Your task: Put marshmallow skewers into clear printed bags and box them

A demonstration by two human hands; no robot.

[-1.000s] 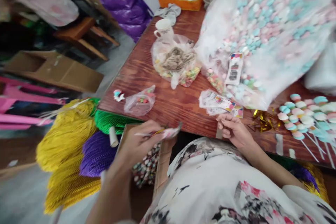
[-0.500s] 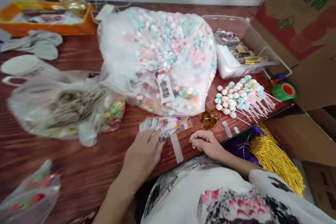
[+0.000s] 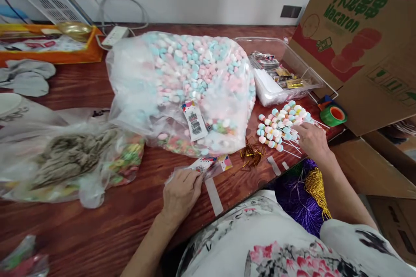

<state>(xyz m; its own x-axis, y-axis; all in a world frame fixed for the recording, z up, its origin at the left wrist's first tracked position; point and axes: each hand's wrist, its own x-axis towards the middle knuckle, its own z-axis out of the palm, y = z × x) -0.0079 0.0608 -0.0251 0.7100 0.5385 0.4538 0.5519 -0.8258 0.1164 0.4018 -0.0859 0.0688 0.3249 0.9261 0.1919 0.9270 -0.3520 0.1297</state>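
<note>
red-brown table (image 3: 97, 233) fills lower left; left hand (image 3: 182, 190) touches printed packets (image 3: 205, 163), right hand (image 3: 313, 140) marshmallow skewers (image 3: 274, 127) at right, grips unclear; skewers likely soft, light, best held by sticks (image 3: 291, 154).

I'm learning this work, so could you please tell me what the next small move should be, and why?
Probably lift one marshmallow skewer with the right hand, since it is at the pile's sticks while the left hand is at the printed plastic packets.

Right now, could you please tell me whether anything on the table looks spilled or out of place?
Nothing looks clearly spilled; mildly odd are the gold strips, jumbled loosely on the table beside the big clear bag.
</note>
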